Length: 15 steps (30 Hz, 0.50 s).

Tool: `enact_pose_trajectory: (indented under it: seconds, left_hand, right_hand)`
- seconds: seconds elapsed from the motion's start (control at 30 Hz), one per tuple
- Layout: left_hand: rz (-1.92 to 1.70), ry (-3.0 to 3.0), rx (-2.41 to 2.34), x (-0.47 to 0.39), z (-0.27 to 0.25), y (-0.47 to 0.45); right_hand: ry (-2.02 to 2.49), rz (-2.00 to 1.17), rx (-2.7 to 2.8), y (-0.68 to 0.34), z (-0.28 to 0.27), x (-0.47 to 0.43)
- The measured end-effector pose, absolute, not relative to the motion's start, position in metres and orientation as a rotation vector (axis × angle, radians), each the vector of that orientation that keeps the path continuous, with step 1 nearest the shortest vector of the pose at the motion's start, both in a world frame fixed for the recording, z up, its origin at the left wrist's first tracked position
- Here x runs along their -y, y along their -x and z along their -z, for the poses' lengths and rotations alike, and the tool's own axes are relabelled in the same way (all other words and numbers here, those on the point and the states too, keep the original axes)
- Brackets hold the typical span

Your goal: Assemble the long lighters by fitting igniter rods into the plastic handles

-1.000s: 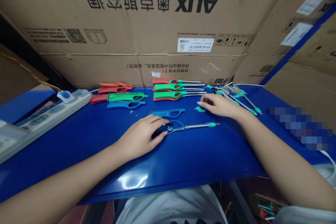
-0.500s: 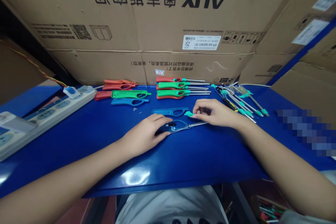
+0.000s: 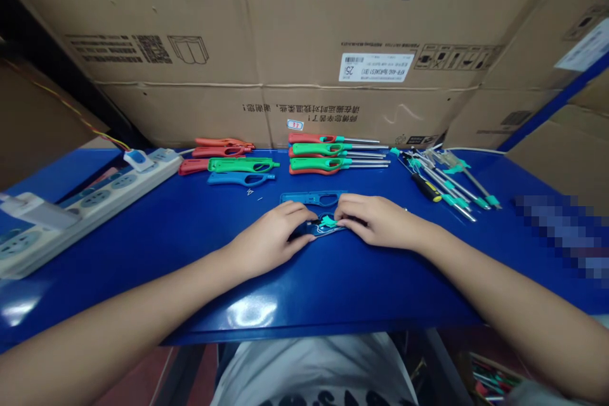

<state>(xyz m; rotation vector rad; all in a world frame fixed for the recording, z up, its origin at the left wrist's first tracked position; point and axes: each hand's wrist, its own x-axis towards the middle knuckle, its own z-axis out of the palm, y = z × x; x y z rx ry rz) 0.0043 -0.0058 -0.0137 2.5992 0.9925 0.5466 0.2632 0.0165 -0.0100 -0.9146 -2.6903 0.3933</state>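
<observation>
Shirt: pale grey, soft cloth, loose creases down the front. Dark, blocky print on it, cut by the bottom of the view; can't read it. Sliver of dark cloth by the shirt's left edge. Sleeve on my right arm: light grey, blurred, only a patch showing in the low corner. My left hand and right hand: bare, slim-fingered. Both forearms bare too.
</observation>
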Motion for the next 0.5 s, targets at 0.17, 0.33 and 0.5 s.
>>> enact_pose_trajectory:
  seconds: [0.17,0.33,0.5]
  left_hand:
    - [-0.56,-2.572,-1.013,0.0056,0.0161,-0.005]
    - [-0.548,-2.499,-1.043,0.0047,0.0166,-0.0042]
    - [-0.568,-2.442,-1.05,0.0049,0.0137,-0.0056]
  right_hand:
    - [0.922,-0.33,2.704,-0.2593,0.0147,-0.0149]
    - [0.956,-0.318,2.729,-0.2565,0.012,-0.0124]
    - [0.923,-0.297,2.727,-0.2565,0.0111,-0.0127]
